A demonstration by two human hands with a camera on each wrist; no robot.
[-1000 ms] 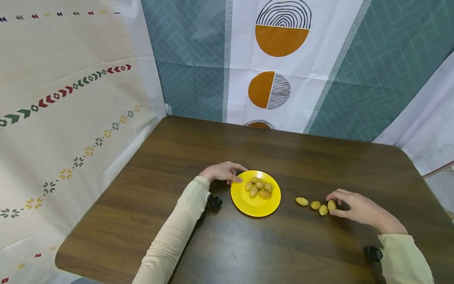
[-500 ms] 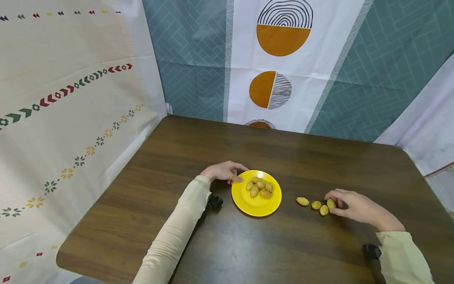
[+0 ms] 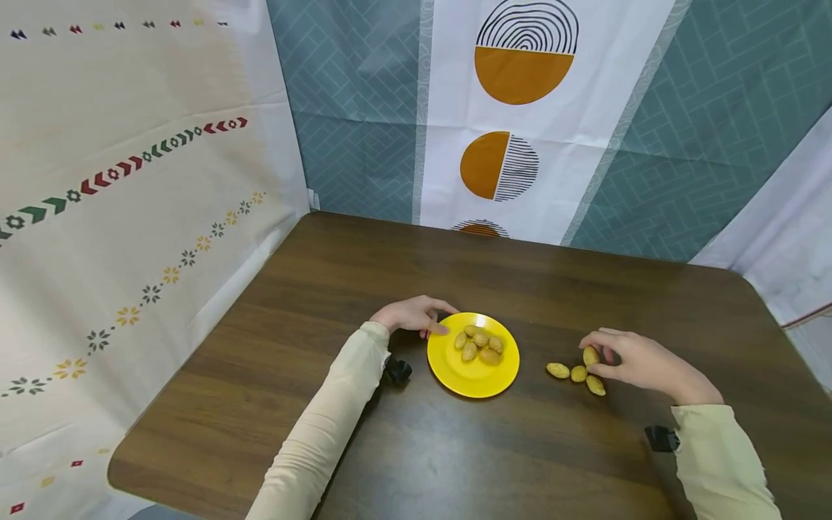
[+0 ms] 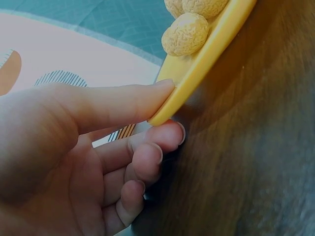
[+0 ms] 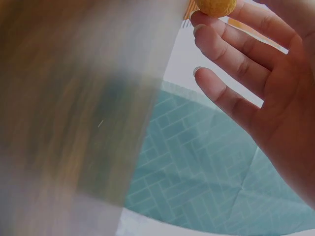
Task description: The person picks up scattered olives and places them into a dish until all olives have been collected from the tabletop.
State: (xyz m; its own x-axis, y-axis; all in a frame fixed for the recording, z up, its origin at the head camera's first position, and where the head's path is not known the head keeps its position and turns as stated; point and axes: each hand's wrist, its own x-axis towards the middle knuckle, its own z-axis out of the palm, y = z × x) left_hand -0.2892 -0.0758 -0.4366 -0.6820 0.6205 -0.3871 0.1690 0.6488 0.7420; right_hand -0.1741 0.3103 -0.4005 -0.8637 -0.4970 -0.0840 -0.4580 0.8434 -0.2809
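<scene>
My left hand [image 3: 414,315] pinches the left rim of a round yellow plate [image 3: 445,372], thumb on top and fingertips under the edge. The left wrist view shows the plate's edge [image 4: 202,69] tilted across it. Several wrinkled, yellow-brown oval nut-like pieces [image 3: 479,339] sit grouped on the plate. To its right, my right hand [image 3: 640,363] holds a similar oval piece [image 3: 590,355] between thumb and fingers. Only the held piece's lower end [image 5: 216,6] shows in the right wrist view. Three more pieces [image 3: 578,373] lie on the table just left of and below this hand.
The dark wooden table [image 3: 403,462] has rounded corners. Patterned cloths, a teal and white one [image 3: 354,130] behind and a cream one [image 3: 149,238] on the left, hang around it. A black wrist camera [image 3: 661,438] sits at the right cuff, another [image 3: 397,371] at the left.
My right hand has moved left and up with the oval piece, away from the others. One loose piece now lies at a different angle. The left hand keeps its hold on the plate.
</scene>
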